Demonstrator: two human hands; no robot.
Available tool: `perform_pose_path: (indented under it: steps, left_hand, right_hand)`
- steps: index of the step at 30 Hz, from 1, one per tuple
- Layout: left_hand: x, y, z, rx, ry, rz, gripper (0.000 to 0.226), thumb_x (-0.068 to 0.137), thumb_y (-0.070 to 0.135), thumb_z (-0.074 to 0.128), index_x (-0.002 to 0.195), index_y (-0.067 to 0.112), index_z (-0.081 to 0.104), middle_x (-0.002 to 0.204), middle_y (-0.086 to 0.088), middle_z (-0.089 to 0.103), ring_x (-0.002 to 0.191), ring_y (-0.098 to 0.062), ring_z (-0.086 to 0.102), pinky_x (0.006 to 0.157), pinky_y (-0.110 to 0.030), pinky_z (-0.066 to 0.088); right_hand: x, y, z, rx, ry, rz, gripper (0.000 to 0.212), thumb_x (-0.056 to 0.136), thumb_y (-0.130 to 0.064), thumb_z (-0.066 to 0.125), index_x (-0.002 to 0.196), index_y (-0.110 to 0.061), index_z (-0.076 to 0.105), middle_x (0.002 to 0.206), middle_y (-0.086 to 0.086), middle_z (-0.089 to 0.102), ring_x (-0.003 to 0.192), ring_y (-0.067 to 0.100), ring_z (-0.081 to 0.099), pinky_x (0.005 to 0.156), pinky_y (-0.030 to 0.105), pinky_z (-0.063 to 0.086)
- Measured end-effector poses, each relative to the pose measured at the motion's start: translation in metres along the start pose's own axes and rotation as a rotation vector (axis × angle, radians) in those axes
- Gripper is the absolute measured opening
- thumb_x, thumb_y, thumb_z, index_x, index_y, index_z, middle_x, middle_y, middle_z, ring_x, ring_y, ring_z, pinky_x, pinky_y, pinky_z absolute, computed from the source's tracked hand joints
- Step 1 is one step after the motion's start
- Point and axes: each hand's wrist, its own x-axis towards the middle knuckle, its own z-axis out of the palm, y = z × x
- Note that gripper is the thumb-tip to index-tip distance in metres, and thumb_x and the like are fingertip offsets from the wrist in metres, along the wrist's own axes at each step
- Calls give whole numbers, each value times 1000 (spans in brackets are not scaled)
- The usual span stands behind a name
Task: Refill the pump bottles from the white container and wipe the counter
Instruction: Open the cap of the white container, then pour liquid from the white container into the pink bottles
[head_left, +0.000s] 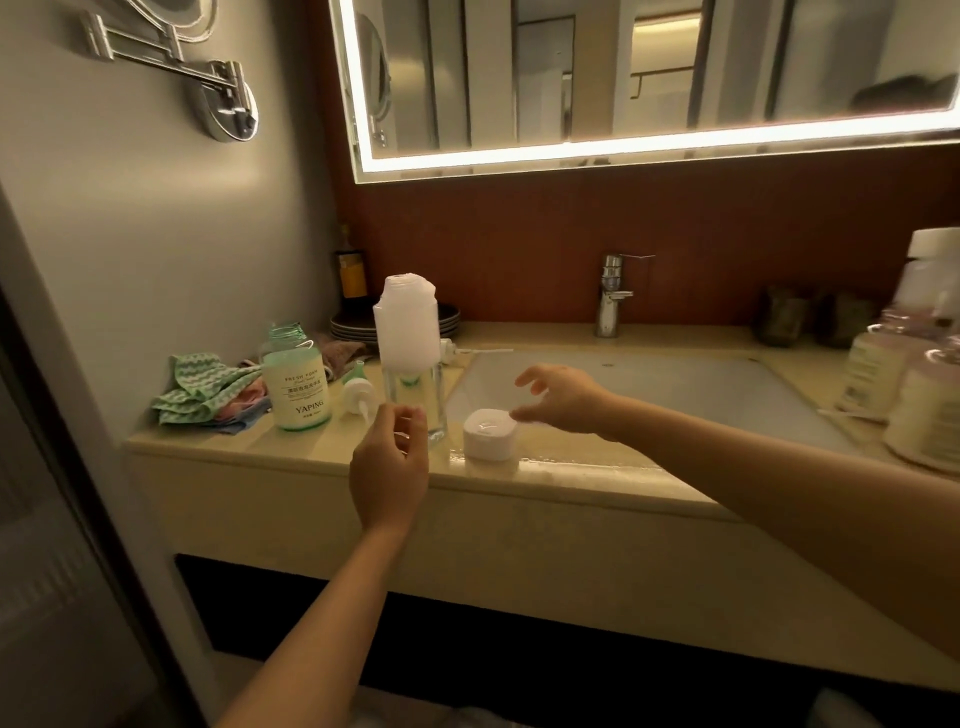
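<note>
The white container (407, 327) stands uncapped on the counter (291, 447), right behind a clear glass bottle (417, 408) with no pump. Its white cap (489, 434) lies just right of that bottle. My right hand (558, 397) hovers over the cap with fingers spread, the thumb tip close to the cap's edge. My left hand (389, 470) is in front of the clear bottle, fingers loosely curled, holding nothing. A green-tinted bottle (295, 387) marked YAPING stands open to the left. One pump head (358, 396) lies beside it, and another pump (457, 351) lies behind the container.
Folded cloths (208, 391) are piled at the counter's left end. Stacked plates (447, 318) and a dark bottle (351, 270) sit at the back. The sink basin (654, 384) with its faucet (613, 299) fills the middle. Several bottles (883, 374) crowd the right. The counter's front edge (571, 463) looks wet.
</note>
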Motion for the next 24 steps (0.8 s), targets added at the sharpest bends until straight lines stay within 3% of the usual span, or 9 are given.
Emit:
perform_pose_path:
  steps: [4,15,24]
  left_hand:
    - [-17,17,7,-72,-119,59,23,94,33,47,96,14,59,87,-2,65,73,-17,60,62,-28,48]
    - [-28,87,52,-340,-257,205,22,93,33,48,94,12,57,79,-3,65,66,-20,63,60,-32,52]
    - [-51,156,105,-488,-436,237,23,93,34,49,93,13,58,78,-4,67,66,-19,63,62,-32,53]
  right_hand:
    - [-23,5,-13,91,221,8,37,87,-25,62,120,-10,53,117,10,55,100,16,51,83,26,43]
    - [-107,27,-79,-64,456,152,29,87,-25,61,111,-9,59,103,8,63,93,18,58,83,31,49]
    - [-164,68,-143,-140,647,294,21,88,-21,60,105,-9,61,96,4,63,87,14,57,75,23,46]
